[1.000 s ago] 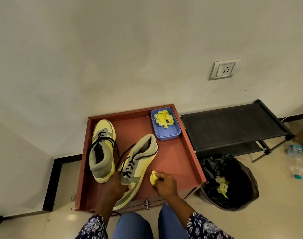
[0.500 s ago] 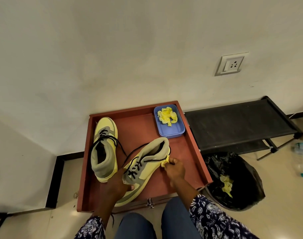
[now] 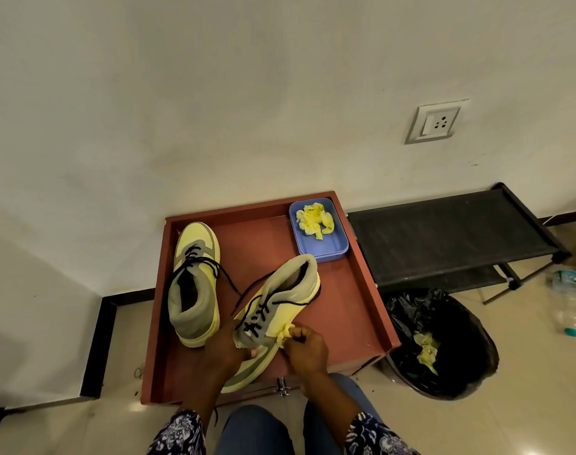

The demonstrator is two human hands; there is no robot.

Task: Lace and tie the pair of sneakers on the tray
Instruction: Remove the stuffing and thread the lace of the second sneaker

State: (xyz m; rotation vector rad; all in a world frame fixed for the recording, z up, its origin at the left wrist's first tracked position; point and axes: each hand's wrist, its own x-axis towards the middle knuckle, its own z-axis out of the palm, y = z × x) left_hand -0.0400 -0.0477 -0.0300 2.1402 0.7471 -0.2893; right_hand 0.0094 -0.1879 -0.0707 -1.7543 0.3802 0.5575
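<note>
Two yellow-and-grey sneakers with black laces lie in a red-brown tray (image 3: 362, 310). The left sneaker (image 3: 194, 284) stands flat, toe toward the wall, its laces loose. The right sneaker (image 3: 277, 310) is tilted, its toe end toward me. My left hand (image 3: 226, 349) grips that toe end from the left. My right hand (image 3: 304, 348) presses a crumpled yellow tissue (image 3: 285, 333) against the sneaker's side near the toe. A loose black lace end trails between the two sneakers.
A blue dish (image 3: 318, 229) holding crumpled yellow tissue sits in the tray's far right corner. To the right stand a black low rack (image 3: 444, 234) and a black-lined bin (image 3: 444, 343) with yellow tissue inside. A plastic bottle (image 3: 570, 303) lies at far right. A wall stands behind the tray.
My right hand with the yellow tissue went up to the sneaker's heel side half a second ago and has now come back down along its side toward the toe. The left hand stays put.
</note>
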